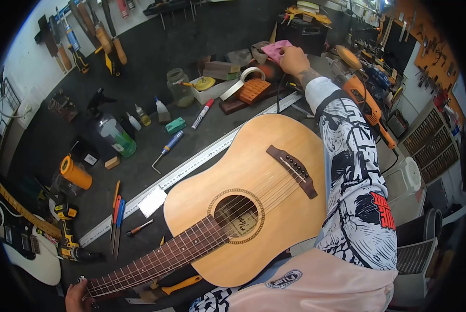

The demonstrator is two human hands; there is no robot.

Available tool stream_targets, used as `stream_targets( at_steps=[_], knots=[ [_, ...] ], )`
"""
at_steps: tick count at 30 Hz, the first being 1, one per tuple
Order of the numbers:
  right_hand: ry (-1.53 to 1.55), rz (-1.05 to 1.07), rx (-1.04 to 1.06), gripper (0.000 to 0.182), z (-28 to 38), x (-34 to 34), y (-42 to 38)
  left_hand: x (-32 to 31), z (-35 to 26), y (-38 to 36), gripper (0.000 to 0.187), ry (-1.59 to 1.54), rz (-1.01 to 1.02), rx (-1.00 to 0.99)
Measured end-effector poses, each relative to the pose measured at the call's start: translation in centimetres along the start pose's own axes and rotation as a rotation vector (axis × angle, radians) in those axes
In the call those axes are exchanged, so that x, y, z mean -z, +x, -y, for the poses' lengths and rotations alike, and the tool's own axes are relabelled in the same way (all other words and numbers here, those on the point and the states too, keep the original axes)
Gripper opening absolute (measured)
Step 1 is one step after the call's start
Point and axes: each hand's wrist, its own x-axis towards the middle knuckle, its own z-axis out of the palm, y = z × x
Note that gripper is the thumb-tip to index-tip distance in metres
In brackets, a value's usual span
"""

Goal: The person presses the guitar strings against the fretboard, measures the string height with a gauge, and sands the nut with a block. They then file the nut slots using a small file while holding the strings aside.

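Observation:
An acoustic guitar (290, 132) with a pale wooden top lies at a slant across the front of the bench, its neck pointing to the lower left. My left hand (76, 295) is closed around the far end of the neck, near the bottom edge of the view; the headstock is mostly out of sight. Stretched out to the back, my right hand (294, 60) grips a pink cloth (275, 50). Beside that cloth lie a grey bundled rag (259, 53) and an orange ribbed block (254, 90).
A long metal ruler (196, 162) runs behind the guitar. Around it stand a spray bottle (113, 136), a glass jar (179, 88), a marker (202, 114) and a cordless drill (68, 229). An orange power tool (365, 99) lies at the right; a white electric guitar (33, 255) lies at the left.

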Motion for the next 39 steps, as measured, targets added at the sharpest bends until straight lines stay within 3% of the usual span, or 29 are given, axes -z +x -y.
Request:
stream_targets(
  at_steps=[4, 8, 18, 24, 27, 31, 32, 39],
  knots=[
    [0.011, 0.083, 0.005, 0.026, -0.7, -0.1, 0.0, 1.1, -1.5, 0.5, 0.06, -0.05, 0.12, 0.161],
    [0.051, 0.118, 0.045, 0.024, -0.5, 1.0, -1.2, -2.1, 2.1, 0.0, 0.079, -0.075, -0.124, -0.009],
    [0.149, 0.167, 0.227, 0.025, 2.5, 4.9, -4.6, -1.9, 1.6, -0.1, 0.077, -0.114, -0.147, -0.025],
    [0.151, 0.211, 0.314, 0.031, 8.6, 3.5, -4.4, -2.1, 1.9, -0.3, 0.077, -0.129, -0.18, -0.068],
    [0.061, 0.129, 0.391, 0.03, 11.3, 1.3, -3.8, -1.6, 2.2, -0.3, 0.077, -0.149, -0.172, -0.098],
    [-0.026, 0.087, 0.492, 0.054, 14.0, -0.3, -3.5, -1.7, 1.8, -0.3, 0.073, -0.175, -0.186, -0.089],
    [-0.034, 0.089, 0.484, 0.064, 14.6, -1.0, -3.1, -1.8, 1.5, -0.3, 0.072, -0.193, -0.194, -0.084],
    [-0.061, 0.245, 0.274, 0.065, 16.5, -2.2, -1.8, -1.6, 2.3, 0.1, 0.068, -0.242, -0.173, -0.054]
  ],
)
